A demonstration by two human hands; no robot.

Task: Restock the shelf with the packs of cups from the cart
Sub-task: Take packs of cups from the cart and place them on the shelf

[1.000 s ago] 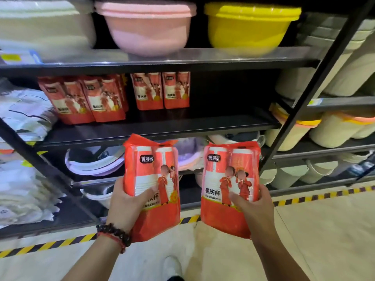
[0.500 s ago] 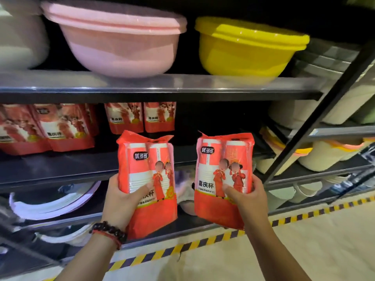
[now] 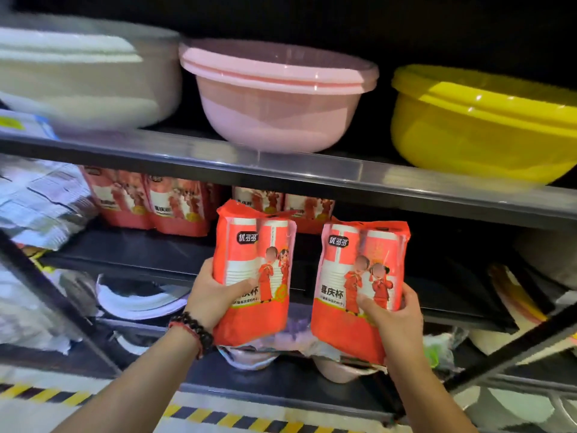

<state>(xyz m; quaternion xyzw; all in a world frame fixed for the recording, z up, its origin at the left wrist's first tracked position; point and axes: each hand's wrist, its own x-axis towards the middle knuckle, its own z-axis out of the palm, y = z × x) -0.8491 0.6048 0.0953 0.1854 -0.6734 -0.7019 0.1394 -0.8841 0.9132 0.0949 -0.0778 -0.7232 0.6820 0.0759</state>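
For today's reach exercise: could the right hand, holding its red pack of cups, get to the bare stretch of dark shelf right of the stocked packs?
Probably yes. The right hand holds its red pack of cups just before the dark shelf, with nothing between.

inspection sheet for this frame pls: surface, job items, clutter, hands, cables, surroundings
Surface: dark middle shelf, bare at front and to the right.
Job's things: left pack of cups and right pack of cups, both upright, held in front of the shelf, not yet on it; stocked packs stand at the back.
Clutter: white packets piled at the shelf's left end.
Grippers: left hand grips the left pack, beaded bracelet on its wrist; right hand grips the right pack.
Cables: nothing seen.
Surroundings: white basin, pink basin, yellow basin on the shelf above; striped floor tape below.
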